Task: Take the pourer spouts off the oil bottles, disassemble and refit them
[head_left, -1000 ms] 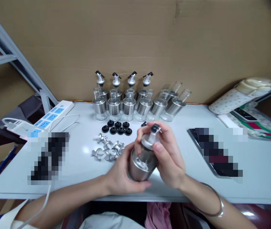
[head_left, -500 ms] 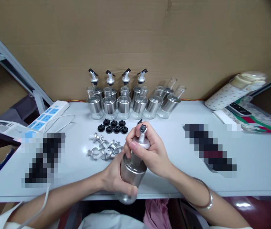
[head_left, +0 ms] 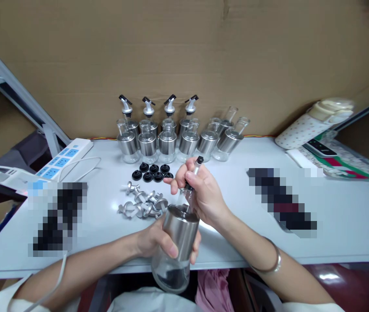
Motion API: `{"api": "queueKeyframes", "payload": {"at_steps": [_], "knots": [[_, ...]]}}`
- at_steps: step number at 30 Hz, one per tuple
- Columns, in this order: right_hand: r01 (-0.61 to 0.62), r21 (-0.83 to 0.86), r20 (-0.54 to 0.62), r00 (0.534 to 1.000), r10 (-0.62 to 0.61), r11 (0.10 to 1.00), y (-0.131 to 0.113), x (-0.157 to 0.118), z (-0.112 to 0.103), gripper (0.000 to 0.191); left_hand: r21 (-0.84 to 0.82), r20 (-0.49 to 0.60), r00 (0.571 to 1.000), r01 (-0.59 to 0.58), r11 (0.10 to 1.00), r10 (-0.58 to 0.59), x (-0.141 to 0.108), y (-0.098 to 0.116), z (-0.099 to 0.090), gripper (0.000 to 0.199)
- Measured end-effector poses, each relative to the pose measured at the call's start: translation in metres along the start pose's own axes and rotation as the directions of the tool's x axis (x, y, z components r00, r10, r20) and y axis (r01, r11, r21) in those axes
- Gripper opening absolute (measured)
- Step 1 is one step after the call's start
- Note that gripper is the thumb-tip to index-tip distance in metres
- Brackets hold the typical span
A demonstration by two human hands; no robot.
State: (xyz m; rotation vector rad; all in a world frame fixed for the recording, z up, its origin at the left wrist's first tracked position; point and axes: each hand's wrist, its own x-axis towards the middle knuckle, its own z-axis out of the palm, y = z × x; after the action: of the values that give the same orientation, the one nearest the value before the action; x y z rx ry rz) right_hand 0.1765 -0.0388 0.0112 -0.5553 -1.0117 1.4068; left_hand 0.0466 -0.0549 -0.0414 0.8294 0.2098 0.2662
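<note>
A glass bottle with a steel sleeve point(head_left: 181, 227) is tilted over the table's front edge, and my left hand point(head_left: 158, 240) is wrapped round its body. At its mouth, my right hand point(head_left: 204, 190) pinches a pour spout point(head_left: 197, 167) with a black tip; the spout's black stopper is at the bottle neck. How deep it sits is hard to tell behind the fingers. To the left lie several black stoppers point(head_left: 148, 177) and a heap of silver spout parts point(head_left: 143, 203).
Several sleeved bottles point(head_left: 167, 143) stand in rows at the back, some with spouts. A power strip point(head_left: 62, 160) and cables are at left. A dotted flask point(head_left: 301, 130) leans at right. Blurred dark objects lie on both sides of the table point(head_left: 230, 251).
The held bottle's neck now shows more. My right hand's fingers have shifted up round the spout and some are spread. My left hand has changed its hold on the body.
</note>
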Motion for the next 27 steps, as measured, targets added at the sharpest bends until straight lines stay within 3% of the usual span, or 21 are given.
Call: {"api": "queueKeyframes", "payload": {"at_steps": [3, 5, 7, 9, 12, 14, 17, 20, 23, 27], "knots": [[0.193, -0.167, -0.027, 0.979, -0.200, 0.967, 0.001, -0.004, 0.003, 0.028, 0.060, -0.082, 0.995, -0.047, 0.997, 0.051, -0.002, -0.004, 0.002, 0.038], [0.319, -0.251, -0.067, 0.936, -0.345, 0.914, -0.001, -0.005, 0.002, 0.028, 0.085, -0.080, 0.995, -0.057, 0.995, 0.064, -0.003, -0.007, 0.003, 0.040], [0.369, -0.301, -0.122, 0.900, -0.419, 0.880, -0.007, -0.003, -0.003, 0.028, 0.114, -0.047, 0.994, -0.095, 0.989, 0.101, -0.005, -0.009, 0.003, 0.042], [0.298, -0.311, -0.110, 0.932, -0.345, 0.903, -0.016, 0.000, -0.010, 0.030, 0.145, -0.028, 0.988, -0.144, 0.979, 0.150, -0.006, -0.007, 0.004, 0.044], [0.061, -0.324, 0.061, 0.997, -0.044, 0.944, -0.028, 0.001, -0.020, 0.045, 0.192, -0.074, 0.977, -0.181, 0.965, 0.198, -0.008, -0.001, 0.002, 0.044], [-0.067, -0.375, 0.148, 0.980, 0.131, 0.925, -0.031, 0.000, -0.022, 0.053, 0.230, -0.123, 0.971, -0.174, 0.958, 0.206, -0.009, 0.004, 0.001, 0.044], [-0.130, -0.370, 0.154, 0.968, 0.199, 0.920, -0.030, -0.004, -0.021, 0.051, 0.256, -0.130, 0.969, -0.171, 0.951, 0.209, -0.011, 0.009, -0.001, 0.043], [-0.104, -0.269, 0.101, 0.986, 0.136, 0.957, -0.035, -0.003, -0.020, 0.051, 0.195, -0.081, 0.969, -0.213, 0.957, 0.232, -0.010, 0.008, -0.003, 0.053], [0.009, -0.296, -0.040, 0.999, -0.022, 0.955, -0.056, 0.003, -0.026, 0.047, 0.144, 0.012, 0.982, -0.190, 0.971, 0.190, -0.008, 0.002, -0.006, 0.075], [0.202, -0.504, -0.204, 0.917, -0.343, 0.840, -0.088, 0.018, -0.046, 0.038, 0.161, 0.120, 0.991, -0.084, 0.983, 0.065, -0.004, -0.006, -0.013, 0.090]]}}
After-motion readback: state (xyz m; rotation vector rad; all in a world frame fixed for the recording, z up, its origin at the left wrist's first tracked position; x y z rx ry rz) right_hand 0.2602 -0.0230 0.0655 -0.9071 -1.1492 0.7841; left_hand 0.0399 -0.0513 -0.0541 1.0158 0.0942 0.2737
